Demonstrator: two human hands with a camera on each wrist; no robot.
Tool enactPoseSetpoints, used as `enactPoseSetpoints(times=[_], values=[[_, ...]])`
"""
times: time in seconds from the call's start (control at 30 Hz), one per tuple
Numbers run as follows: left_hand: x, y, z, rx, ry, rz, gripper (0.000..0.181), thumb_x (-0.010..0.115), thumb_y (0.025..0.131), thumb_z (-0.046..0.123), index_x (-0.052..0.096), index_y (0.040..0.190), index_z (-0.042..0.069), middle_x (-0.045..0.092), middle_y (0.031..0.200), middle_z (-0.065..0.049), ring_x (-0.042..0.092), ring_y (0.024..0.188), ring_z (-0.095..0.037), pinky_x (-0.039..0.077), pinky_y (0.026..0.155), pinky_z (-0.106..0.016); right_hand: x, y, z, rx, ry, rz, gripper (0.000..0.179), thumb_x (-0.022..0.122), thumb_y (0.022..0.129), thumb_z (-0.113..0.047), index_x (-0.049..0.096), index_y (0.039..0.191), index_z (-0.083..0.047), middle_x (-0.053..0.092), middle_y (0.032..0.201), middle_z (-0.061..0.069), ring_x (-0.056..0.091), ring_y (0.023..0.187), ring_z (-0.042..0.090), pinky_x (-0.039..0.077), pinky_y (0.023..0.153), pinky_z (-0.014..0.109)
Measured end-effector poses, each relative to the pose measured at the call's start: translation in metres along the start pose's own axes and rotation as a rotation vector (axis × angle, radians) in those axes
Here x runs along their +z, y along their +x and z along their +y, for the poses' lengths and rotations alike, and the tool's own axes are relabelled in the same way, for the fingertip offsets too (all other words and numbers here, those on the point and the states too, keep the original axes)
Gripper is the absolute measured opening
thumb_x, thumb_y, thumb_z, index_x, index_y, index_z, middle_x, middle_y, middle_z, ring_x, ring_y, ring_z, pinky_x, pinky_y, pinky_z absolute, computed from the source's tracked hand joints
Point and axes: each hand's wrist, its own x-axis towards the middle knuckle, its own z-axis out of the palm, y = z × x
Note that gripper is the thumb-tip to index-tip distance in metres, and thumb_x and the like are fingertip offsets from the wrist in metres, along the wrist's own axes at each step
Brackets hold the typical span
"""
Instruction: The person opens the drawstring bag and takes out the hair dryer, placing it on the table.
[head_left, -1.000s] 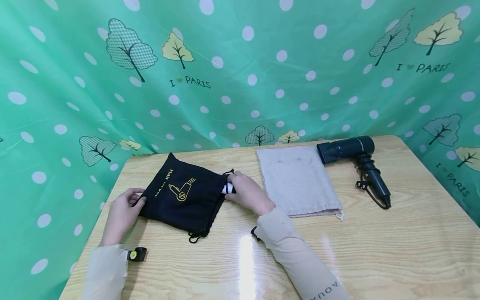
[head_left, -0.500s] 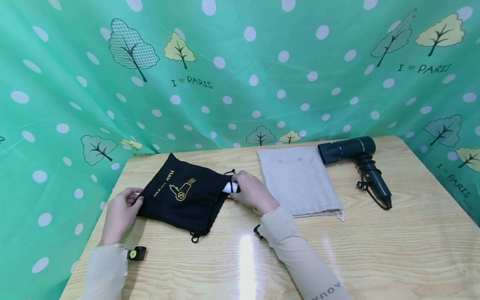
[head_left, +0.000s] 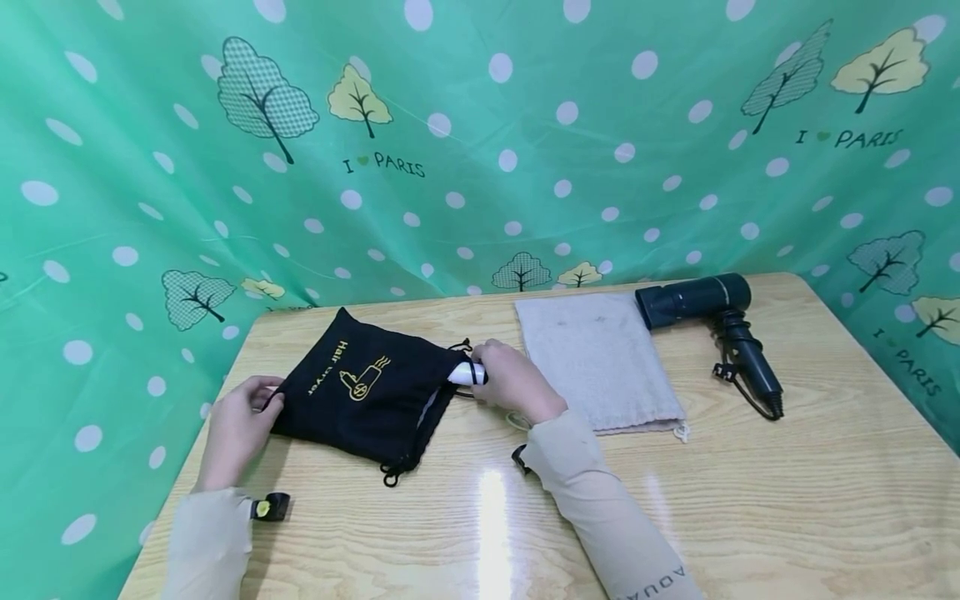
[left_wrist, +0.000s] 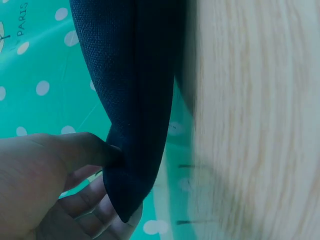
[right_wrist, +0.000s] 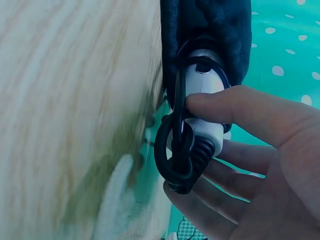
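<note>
A black drawstring bag (head_left: pixel 375 383) with yellow "Hair Dryer" print lies on the table, its mouth facing right. My left hand (head_left: pixel 238 425) pinches its closed left corner between thumb and fingers, as the left wrist view also shows. Out of the mouth sticks the handle of a white hair dryer (right_wrist: pixel 205 85), with a black cord (right_wrist: pixel 172 150) looped round its end. My right hand (head_left: pixel 517 379) grips this handle, thumb on top and fingers beneath. The rest of the dryer is hidden inside the bag.
A grey cloth drawstring bag (head_left: pixel 592 367) lies flat to the right of my right hand. Beside it, at the back right, rests a dark hair dryer (head_left: pixel 697 300) with its cord wrapped round the handle. A green patterned curtain (head_left: pixel 480 167) hangs behind the wooden table (head_left: pixel 750 500).
My right hand has moved slightly right, and more of the white handle shows outside the bag's mouth. The left hand keeps its pinch on the bag corner, almost still.
</note>
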Motion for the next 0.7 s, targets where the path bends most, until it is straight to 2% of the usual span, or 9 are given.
enactPoseSetpoints(times=[0.17, 0.23, 0.33, 0.4, 0.47, 0.57, 0.63, 0.7], values=[[0.001, 0.0, 0.005, -0.001, -0.035, -0.015, 0.031, 0.057, 0.098, 0.011, 0.062, 0.125, -0.004, 0.07, 0.104, -0.025, 0.068, 0.094, -0.039, 0.044, 0.068, -0.012, 0.003, 0.001, -0.001, -0.03, -0.026, 0.026, 0.04, 0.081, 0.084, -0.023, 0.065, 0.115, -0.003, 0.063, 0.102, 0.008, 0.058, 0.087, 0.02, 0.051, 0.08, 0.037], [0.002, 0.001, 0.008, 0.0, -0.049, -0.024, 0.034, 0.055, 0.099, 0.013, 0.059, 0.128, -0.005, 0.068, 0.108, -0.027, 0.067, 0.098, -0.042, 0.051, 0.074, -0.022, 0.004, 0.002, -0.002, -0.041, -0.034, 0.037, 0.041, 0.081, 0.084, -0.024, 0.064, 0.114, -0.002, 0.063, 0.102, 0.008, 0.058, 0.088, 0.021, 0.052, 0.079, 0.038], [0.002, 0.001, 0.009, 0.006, -0.051, -0.025, 0.036, 0.056, 0.1, 0.013, 0.058, 0.13, -0.005, 0.067, 0.113, -0.028, 0.067, 0.1, -0.043, 0.052, 0.076, -0.025, 0.006, 0.002, -0.004, -0.037, -0.034, 0.045, 0.047, 0.083, 0.082, -0.023, 0.062, 0.118, -0.002, 0.062, 0.105, 0.009, 0.059, 0.09, 0.022, 0.053, 0.08, 0.039], [0.003, 0.001, 0.009, 0.009, -0.057, -0.025, 0.037, 0.058, 0.099, 0.015, 0.058, 0.13, -0.005, 0.066, 0.113, -0.028, 0.067, 0.1, -0.043, 0.052, 0.076, -0.024, 0.007, 0.002, -0.005, -0.031, -0.034, 0.046, 0.052, 0.084, 0.08, -0.022, 0.061, 0.122, -0.001, 0.063, 0.109, 0.01, 0.06, 0.095, 0.024, 0.054, 0.083, 0.041], [0.004, 0.001, 0.01, 0.008, -0.055, -0.02, 0.038, 0.061, 0.099, 0.02, 0.059, 0.129, -0.003, 0.067, 0.112, -0.026, 0.067, 0.099, -0.041, 0.047, 0.072, -0.017, 0.008, 0.002, -0.007, -0.027, -0.034, 0.044, 0.058, 0.085, 0.079, -0.021, 0.06, 0.127, -0.001, 0.063, 0.115, 0.012, 0.061, 0.102, 0.026, 0.054, 0.088, 0.043], [0.006, 0.001, 0.011, -0.001, -0.053, -0.015, 0.043, 0.064, 0.098, 0.028, 0.06, 0.128, -0.002, 0.068, 0.109, -0.025, 0.067, 0.098, -0.039, 0.049, 0.077, -0.026, 0.011, 0.002, -0.009, -0.043, -0.041, 0.049, 0.064, 0.085, 0.079, -0.021, 0.057, 0.134, -0.003, 0.063, 0.125, 0.014, 0.061, 0.113, 0.03, 0.053, 0.094, 0.046], [0.007, 0.001, 0.013, -0.004, -0.046, -0.011, 0.045, 0.065, 0.097, 0.031, 0.061, 0.127, -0.002, 0.068, 0.107, -0.024, 0.066, 0.097, -0.038, 0.051, 0.079, -0.035, 0.012, 0.002, -0.009, -0.056, -0.036, 0.053, 0.065, 0.084, 0.08, -0.02, 0.055, 0.137, -0.005, 0.062, 0.128, 0.014, 0.06, 0.116, 0.031, 0.052, 0.096, 0.046], [0.008, 0.001, 0.014, -0.003, -0.036, -0.01, 0.044, 0.065, 0.097, 0.03, 0.062, 0.126, -0.002, 0.069, 0.105, -0.023, 0.067, 0.095, -0.037, 0.051, 0.079, -0.038, 0.013, 0.002, -0.01, -0.068, -0.031, 0.067, 0.063, 0.083, 0.082, -0.021, 0.056, 0.137, -0.006, 0.063, 0.128, 0.014, 0.061, 0.116, 0.031, 0.052, 0.096, 0.046]])
